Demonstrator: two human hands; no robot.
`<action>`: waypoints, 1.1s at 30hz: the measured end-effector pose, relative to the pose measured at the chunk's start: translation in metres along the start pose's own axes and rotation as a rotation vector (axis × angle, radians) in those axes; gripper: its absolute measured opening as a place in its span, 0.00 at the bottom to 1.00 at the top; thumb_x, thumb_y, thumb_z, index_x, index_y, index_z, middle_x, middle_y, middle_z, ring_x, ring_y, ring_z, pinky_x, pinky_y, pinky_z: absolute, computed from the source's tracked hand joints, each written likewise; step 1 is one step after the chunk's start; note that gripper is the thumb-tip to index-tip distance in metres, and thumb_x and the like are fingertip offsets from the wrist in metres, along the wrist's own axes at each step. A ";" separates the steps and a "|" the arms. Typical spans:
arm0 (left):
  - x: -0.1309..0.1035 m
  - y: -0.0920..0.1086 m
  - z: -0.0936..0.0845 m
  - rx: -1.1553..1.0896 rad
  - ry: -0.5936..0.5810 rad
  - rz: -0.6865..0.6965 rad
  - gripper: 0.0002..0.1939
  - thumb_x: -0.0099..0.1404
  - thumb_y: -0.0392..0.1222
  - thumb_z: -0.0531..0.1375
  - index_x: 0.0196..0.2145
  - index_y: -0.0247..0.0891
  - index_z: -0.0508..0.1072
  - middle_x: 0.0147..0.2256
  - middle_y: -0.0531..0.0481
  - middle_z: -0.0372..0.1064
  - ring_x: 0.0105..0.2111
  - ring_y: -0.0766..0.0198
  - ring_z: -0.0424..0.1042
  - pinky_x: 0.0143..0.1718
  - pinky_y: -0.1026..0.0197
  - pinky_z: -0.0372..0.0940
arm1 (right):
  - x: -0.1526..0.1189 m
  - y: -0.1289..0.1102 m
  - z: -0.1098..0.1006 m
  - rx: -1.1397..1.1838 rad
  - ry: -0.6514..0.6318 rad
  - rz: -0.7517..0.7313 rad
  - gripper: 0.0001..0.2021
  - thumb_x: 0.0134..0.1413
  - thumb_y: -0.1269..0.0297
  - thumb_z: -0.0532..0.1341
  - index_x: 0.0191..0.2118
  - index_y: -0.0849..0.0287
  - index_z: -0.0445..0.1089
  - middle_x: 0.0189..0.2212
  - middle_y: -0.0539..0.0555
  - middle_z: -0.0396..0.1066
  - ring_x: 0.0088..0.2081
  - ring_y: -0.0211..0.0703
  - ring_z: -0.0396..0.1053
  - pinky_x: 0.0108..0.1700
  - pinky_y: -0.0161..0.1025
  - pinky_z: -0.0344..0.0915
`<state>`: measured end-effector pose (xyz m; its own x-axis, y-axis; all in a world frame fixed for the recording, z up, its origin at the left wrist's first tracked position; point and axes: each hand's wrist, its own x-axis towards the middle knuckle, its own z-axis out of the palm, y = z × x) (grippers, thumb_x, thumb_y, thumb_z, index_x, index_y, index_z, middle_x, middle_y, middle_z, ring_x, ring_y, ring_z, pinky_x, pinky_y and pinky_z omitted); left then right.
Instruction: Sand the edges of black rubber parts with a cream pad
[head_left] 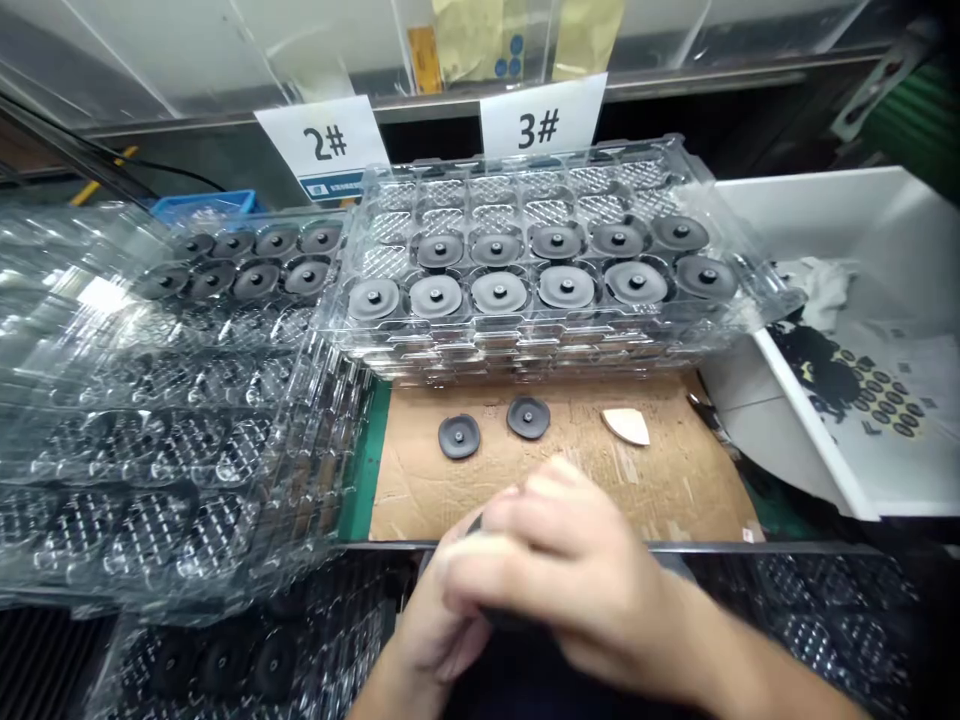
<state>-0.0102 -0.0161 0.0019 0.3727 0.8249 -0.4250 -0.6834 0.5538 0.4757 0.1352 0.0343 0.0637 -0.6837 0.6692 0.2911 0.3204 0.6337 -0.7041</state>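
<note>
My left hand (439,610) and my right hand (559,565) come together in front of the cardboard's near edge. Between them they grip a black rounded part (475,524), mostly covered by my fingers. The right hand lies curled over the top, smeared by motion, while the left wraps round from below. Just beyond my fingers, two dark rounded discs (459,436) with small centre studs lie on the cardboard sheet (412,500). To their right is a pale wedge-shaped piece (627,426).
A stack of clear plastic trays (480,335) holds several dark discs at the back. More clear trays (150,400) stand on the left. The white bin (817,430) at right contains black scraps and a crumpled white cloth (821,285). Paper signs (544,125) hang behind.
</note>
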 end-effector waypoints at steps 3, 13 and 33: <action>-0.002 0.001 -0.002 -0.080 -0.050 0.029 0.25 0.47 0.43 0.67 0.45 0.44 0.71 0.43 0.49 0.73 0.41 0.57 0.72 0.41 0.63 0.66 | -0.007 0.025 -0.003 0.030 0.207 0.274 0.13 0.58 0.70 0.51 0.44 0.54 0.69 0.36 0.51 0.70 0.36 0.38 0.65 0.39 0.36 0.59; -0.006 0.008 -0.014 -0.303 -0.132 -0.026 0.27 0.46 0.49 0.66 0.46 0.43 0.71 0.45 0.47 0.71 0.43 0.53 0.71 0.42 0.60 0.66 | -0.053 0.099 0.081 0.025 0.233 0.581 0.12 0.56 0.67 0.52 0.41 0.60 0.71 0.44 0.61 0.65 0.48 0.51 0.63 0.48 0.50 0.61; 0.001 0.000 -0.027 1.179 0.079 0.630 0.54 0.53 0.32 0.63 0.59 0.57 0.24 0.52 0.45 0.58 0.53 0.56 0.59 0.55 0.48 0.50 | -0.062 0.055 0.062 0.017 0.268 0.423 0.16 0.57 0.72 0.53 0.52 0.58 0.61 0.41 0.57 0.66 0.31 0.37 0.66 0.35 0.37 0.67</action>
<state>-0.0267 -0.0181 -0.0188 0.1321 0.9874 0.0869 0.2367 -0.1165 0.9646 0.1547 0.0040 -0.0332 -0.3025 0.9439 0.1322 0.5208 0.2799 -0.8065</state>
